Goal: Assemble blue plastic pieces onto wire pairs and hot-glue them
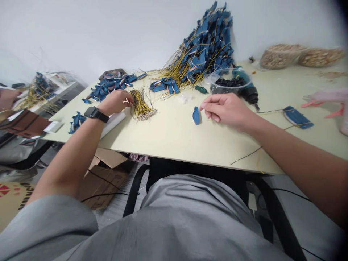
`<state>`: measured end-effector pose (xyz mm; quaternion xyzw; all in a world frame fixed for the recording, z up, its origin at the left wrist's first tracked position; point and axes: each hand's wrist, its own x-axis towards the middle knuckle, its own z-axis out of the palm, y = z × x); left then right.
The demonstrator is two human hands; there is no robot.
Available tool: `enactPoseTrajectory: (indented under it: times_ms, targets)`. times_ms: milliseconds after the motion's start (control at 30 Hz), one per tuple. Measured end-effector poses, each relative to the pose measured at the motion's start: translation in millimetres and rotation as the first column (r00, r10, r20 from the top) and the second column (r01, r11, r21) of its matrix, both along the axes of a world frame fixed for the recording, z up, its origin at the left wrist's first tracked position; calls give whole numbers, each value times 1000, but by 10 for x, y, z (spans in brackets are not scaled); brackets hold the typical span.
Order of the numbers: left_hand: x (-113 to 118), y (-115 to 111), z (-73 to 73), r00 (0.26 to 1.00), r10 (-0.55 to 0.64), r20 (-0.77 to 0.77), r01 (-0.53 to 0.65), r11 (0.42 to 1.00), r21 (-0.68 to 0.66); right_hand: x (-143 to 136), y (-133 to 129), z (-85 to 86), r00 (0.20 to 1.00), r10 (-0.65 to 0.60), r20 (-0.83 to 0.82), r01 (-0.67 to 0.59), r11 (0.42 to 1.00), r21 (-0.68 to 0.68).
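My left hand, with a black watch on its wrist, is at the left side of a bundle of yellow and black wires. Its fingers are curled at the wires, and what they pinch is too small to make out. Over the middle of the table, my right hand has its thumb and fingertips close together, just right of a small blue piece lying on the tabletop. Whether those fingertips hold anything is unclear. Farther right lies a larger blue piece with thin wires.
A tall heap of blue pieces with wires stands at the back of the table. Near it are a tub of black parts and a power drill. More blue pieces lie back left; bags are back right.
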<state>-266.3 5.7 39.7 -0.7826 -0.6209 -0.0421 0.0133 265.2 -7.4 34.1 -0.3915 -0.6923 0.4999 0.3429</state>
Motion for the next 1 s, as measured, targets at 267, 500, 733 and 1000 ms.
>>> enactPoseTrajectory:
  times_ms: [267,500,733,1000]
  targets:
    - [48,27,-33,1000,26,-8,-25,999,45,7,21,-18,1000,12,1,-12,1000,9]
    - [187,-19,24,996,73,-45,-72,997,24,-7,-6,3,999,-11,32,10,1000,6]
    - [263,-160,193,999,53,-2,-53,999,6,-34,-20,18,998,-29,53,29,999,-13]
    - [402,-231,247,998,59,12,-58,996,-62,-3,22,-24,1000,-2,26,2,1000,5]
